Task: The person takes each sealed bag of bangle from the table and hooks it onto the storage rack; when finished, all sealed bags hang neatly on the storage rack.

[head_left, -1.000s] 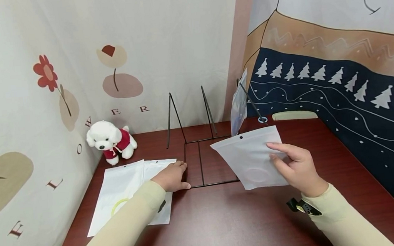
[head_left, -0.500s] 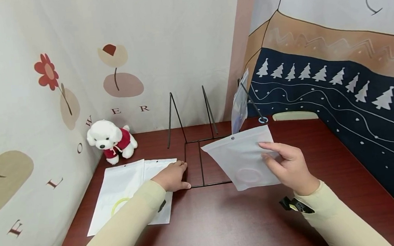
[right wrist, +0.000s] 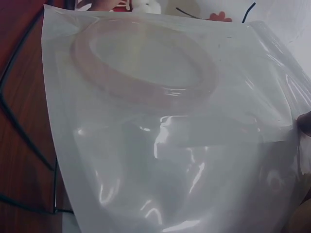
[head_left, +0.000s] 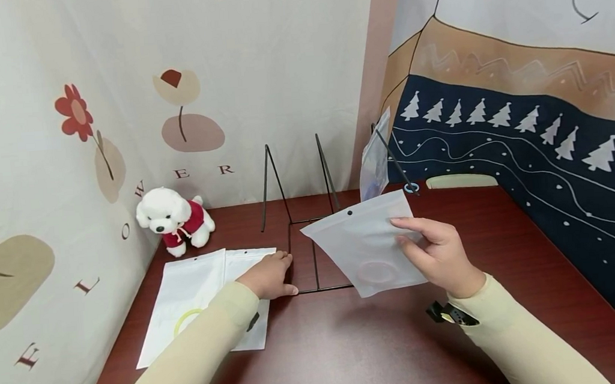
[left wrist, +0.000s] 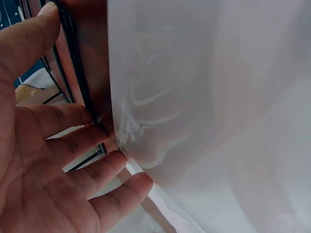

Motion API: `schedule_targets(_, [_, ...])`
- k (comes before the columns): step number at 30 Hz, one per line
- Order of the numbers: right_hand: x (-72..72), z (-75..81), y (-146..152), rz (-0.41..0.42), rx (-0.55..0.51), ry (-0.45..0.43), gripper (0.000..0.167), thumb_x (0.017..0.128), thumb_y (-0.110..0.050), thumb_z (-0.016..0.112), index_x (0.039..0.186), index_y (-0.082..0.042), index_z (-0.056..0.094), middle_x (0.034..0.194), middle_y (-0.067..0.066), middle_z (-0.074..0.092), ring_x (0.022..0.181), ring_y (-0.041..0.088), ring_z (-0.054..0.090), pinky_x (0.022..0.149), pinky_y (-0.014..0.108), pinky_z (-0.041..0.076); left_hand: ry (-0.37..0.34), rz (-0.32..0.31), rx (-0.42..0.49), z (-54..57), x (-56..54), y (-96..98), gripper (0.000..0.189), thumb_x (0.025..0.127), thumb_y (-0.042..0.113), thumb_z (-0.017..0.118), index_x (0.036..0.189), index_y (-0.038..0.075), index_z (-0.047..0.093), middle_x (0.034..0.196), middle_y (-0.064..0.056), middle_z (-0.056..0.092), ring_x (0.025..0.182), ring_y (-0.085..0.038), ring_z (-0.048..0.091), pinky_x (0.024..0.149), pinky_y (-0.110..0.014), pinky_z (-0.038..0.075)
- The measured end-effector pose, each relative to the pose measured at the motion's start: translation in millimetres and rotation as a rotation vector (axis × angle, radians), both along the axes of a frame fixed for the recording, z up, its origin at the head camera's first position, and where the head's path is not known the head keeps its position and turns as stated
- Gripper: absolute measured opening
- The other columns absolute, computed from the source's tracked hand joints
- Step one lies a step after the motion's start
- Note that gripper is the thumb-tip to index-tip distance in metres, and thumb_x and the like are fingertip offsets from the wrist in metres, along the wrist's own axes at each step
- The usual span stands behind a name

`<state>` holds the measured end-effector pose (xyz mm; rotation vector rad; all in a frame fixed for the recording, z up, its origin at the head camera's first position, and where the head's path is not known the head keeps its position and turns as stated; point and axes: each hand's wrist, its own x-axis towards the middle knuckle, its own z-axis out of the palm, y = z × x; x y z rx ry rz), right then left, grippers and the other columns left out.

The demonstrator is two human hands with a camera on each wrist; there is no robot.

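Between thumb and index finger, my right hand (head_left: 443,259) pinches the right edge of a white plastic zip bag (head_left: 363,248) with a punched hanging hole at its top. A pale pink ring (right wrist: 138,90) shows through the bag in the right wrist view. The bag is held tilted over a black wire rack (head_left: 315,263) with upright prongs. My left hand (head_left: 265,276) rests at the rack's left side, its thumb (left wrist: 41,24) and fingers touching the wire. Two more white bags (head_left: 157,318) lie flat under the left forearm, one with a yellow-green ring (head_left: 181,323) visible.
Another clear-fronted bag (head_left: 374,162) hangs on the rack's right prong. A white plush dog (head_left: 162,209) in a red top sits at the back left. A small blue ring (head_left: 411,188) is behind the right prong. Printed curtains (head_left: 276,68) border the dark red table (head_left: 342,358).
My right hand has moved left and slightly up with the bag, bringing it further over the rack. The left hand has stayed in place.
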<state>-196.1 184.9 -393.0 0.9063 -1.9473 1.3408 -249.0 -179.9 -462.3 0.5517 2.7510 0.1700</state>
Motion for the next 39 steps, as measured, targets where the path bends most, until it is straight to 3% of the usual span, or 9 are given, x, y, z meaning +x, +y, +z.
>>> schedule_targets(9, [-9.6, 0.6, -10.3, 0.014, -0.004, 0.009, 0.042, 0.079, 0.02, 0.074, 0.117, 0.003, 0.077, 0.092, 0.016, 0.076, 0.057, 0.008, 0.043, 0.047, 0.022, 0.035, -0.004, 0.003, 0.001, -0.1, -0.3, 0.0, 0.088, 0.095, 0.042, 0.079, 0.158, -0.005, 0.041, 0.164, -0.026, 0.039, 0.152, -0.046, 0.038, 0.123, -0.052, 0.038])
schedule_targets(17, [-14.7, -1.7, -15.0, 0.023, -0.008, -0.015, 0.041, 0.081, 0.02, 0.073, 0.118, 0.003, 0.076, 0.074, 0.006, 0.067, 0.049, 0.007, 0.032, 0.044, 0.021, 0.033, 0.0, 0.004, 0.006, -2.2, -0.2, -0.4, 0.088, 0.095, 0.042, 0.08, 0.158, -0.006, 0.042, 0.164, -0.025, 0.039, 0.152, -0.044, 0.039, 0.123, -0.052, 0.038])
schedule_targets(28, [-17.2, -1.2, -19.4, 0.033, -0.041, -0.05, 0.043, 0.083, 0.019, 0.072, 0.122, 0.001, 0.076, 0.094, 0.015, 0.075, 0.049, 0.008, 0.032, 0.043, 0.022, 0.033, 0.012, 0.0, 0.014, -2.0, -0.2, 0.1, 0.087, 0.094, 0.041, 0.08, 0.156, -0.007, 0.044, 0.163, -0.026, 0.041, 0.151, -0.044, 0.041, 0.123, -0.051, 0.038])
schedule_targets(39, [-25.6, -5.7, -23.8, -0.024, -0.041, -0.063, 0.044, 0.085, 0.017, 0.071, 0.124, -0.002, 0.076, 0.093, 0.011, 0.074, 0.049, 0.008, 0.032, 0.045, 0.021, 0.033, 0.003, 0.007, 0.014, 0.7, 0.6, 1.8, 0.088, 0.094, 0.043, 0.08, 0.158, -0.005, 0.043, 0.164, -0.025, 0.04, 0.151, -0.044, 0.04, 0.123, -0.052, 0.038])
